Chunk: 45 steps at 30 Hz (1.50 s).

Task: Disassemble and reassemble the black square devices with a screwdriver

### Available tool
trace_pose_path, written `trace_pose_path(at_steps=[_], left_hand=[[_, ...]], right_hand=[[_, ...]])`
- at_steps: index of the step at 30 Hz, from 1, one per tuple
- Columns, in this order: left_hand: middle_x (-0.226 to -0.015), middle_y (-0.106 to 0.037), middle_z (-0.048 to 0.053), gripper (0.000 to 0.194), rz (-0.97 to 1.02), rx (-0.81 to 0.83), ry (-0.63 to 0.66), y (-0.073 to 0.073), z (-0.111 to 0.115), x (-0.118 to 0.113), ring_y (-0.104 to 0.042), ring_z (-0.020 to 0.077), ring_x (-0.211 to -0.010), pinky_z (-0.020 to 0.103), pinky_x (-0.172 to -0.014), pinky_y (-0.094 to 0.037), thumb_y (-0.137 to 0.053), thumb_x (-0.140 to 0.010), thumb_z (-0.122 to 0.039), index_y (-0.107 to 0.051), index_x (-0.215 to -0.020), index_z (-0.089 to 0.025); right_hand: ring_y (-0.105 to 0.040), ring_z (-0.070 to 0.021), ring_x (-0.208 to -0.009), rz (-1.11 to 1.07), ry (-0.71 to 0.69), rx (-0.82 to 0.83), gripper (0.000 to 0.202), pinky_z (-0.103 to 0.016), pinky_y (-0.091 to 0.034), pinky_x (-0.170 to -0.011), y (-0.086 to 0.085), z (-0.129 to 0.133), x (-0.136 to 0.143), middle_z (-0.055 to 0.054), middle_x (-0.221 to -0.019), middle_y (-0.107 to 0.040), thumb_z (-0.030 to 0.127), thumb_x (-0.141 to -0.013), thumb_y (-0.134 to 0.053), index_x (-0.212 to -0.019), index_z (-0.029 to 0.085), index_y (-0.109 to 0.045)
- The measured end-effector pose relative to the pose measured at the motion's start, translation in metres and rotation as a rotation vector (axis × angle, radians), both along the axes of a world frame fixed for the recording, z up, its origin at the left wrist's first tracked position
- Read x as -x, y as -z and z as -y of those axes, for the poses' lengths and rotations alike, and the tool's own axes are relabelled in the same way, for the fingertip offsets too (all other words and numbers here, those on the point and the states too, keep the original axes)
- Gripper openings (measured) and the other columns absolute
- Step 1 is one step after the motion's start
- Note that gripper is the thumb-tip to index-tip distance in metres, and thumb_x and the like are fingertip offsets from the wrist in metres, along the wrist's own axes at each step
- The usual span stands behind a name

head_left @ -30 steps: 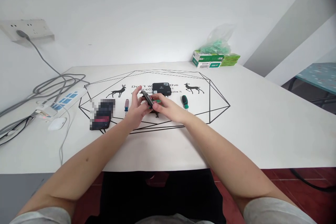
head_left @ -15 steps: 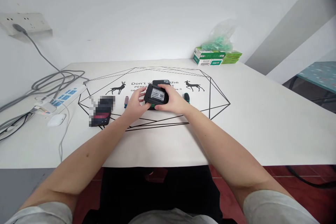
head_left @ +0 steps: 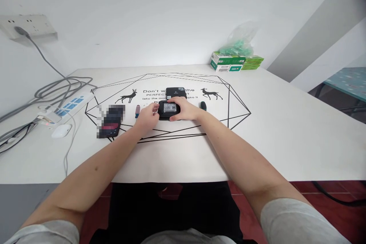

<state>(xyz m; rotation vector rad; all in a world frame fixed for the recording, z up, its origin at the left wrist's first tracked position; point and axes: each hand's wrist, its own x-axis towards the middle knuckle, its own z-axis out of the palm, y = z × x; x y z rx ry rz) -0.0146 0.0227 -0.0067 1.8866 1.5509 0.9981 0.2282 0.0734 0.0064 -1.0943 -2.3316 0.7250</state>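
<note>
A black plastic cover (head_left: 164, 113) with a white label lies flat on the mat between my hands, its label facing up. My right hand (head_left: 185, 109) grips its right side, thumb at the near edge and fingers across the far edge. At the cover's left edge, my left hand (head_left: 148, 115) has its fingers curled in against it. Just beyond lies a black flat rectangular piece (head_left: 175, 92) with a small label. A screwdriver with a pinkish clear handle (head_left: 137, 109) rests left of my left hand. A dark green-and-black handle (head_left: 203, 105) shows beyond my right wrist.
A phone (head_left: 113, 122), partly pixelated, lies to the left. Farther left are a white earbud case (head_left: 61, 130), a power strip (head_left: 71, 105) and coiled grey cables (head_left: 64, 84). Green-and-white boxes (head_left: 228, 61) with a plastic bag (head_left: 240, 44) stand against the wall.
The cover was raised and tilted, with some green showing beneath it; now it is lowered flat. My hands came down with it, and more of the black piece behind shows.
</note>
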Motion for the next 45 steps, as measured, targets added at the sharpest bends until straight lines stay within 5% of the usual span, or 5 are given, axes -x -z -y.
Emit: trace_pose_path(at_steps=[12, 18, 23, 30, 45], left_hand=[[-0.11, -0.079, 0.006, 0.027, -0.137, 0.052, 0.027, -0.011, 0.014, -0.003, -0.077, 0.0245, -0.103, 0.042, -0.099, -0.064, -0.06, -0.096, -0.027, -0.07, -0.12, -0.021], [-0.171, -0.049, 0.018, 0.06, -0.462, -0.072, 0.239, -0.004, 0.009, 0.002, -0.039, 0.0353, -0.164, 0.054, -0.135, -0.033, -0.053, -0.106, -0.044, -0.054, -0.158, -0.015], [-0.185, -0.024, 0.016, 0.071, -0.563, 0.039, 0.31, -0.001, 0.01, 0.001, -0.017, 0.0353, -0.173, 0.054, -0.138, -0.024, -0.032, -0.115, -0.056, -0.038, -0.171, -0.014], [-0.185, -0.023, 0.015, 0.07, -0.575, -0.01, 0.314, 0.007, 0.007, -0.001, -0.025, 0.0352, -0.171, 0.054, -0.137, -0.025, -0.031, -0.115, -0.056, -0.033, -0.172, -0.016], [-0.187, -0.016, 0.013, 0.07, -0.655, 0.051, 0.312, 0.005, 0.009, -0.004, -0.02, 0.0347, -0.172, 0.056, -0.138, -0.022, -0.024, -0.116, -0.052, -0.027, -0.176, -0.017]], right_hand=[[-0.047, -0.0422, -0.15, 0.085, -0.077, 0.05, 0.097, -0.062, -0.041, -0.127, -0.006, 0.014, -0.015, -0.012, -0.159, -0.061, 0.048, -0.065, -0.099, -0.152, 0.025, -0.064], [-0.034, -0.0461, -0.163, 0.116, -0.09, 0.054, 0.115, -0.067, -0.031, -0.134, 0.005, 0.009, -0.02, -0.012, -0.178, -0.045, 0.063, -0.066, -0.098, -0.165, 0.028, -0.053], [-0.038, -0.046, -0.164, 0.173, -0.063, 0.02, 0.096, -0.071, -0.028, -0.133, 0.009, 0.008, -0.015, -0.016, -0.178, -0.043, 0.078, -0.095, -0.064, -0.172, 0.024, -0.043], [-0.025, -0.0441, -0.17, 0.312, -0.04, 0.033, 0.083, -0.071, -0.022, -0.135, 0.002, 0.018, -0.007, -0.009, -0.185, -0.03, 0.074, -0.108, -0.033, -0.177, 0.027, -0.031], [-0.027, -0.0453, -0.169, 0.424, -0.011, 0.015, 0.081, -0.073, -0.027, -0.133, -0.006, 0.023, 0.0, -0.005, -0.186, -0.027, 0.073, -0.108, -0.028, -0.178, 0.03, -0.027]])
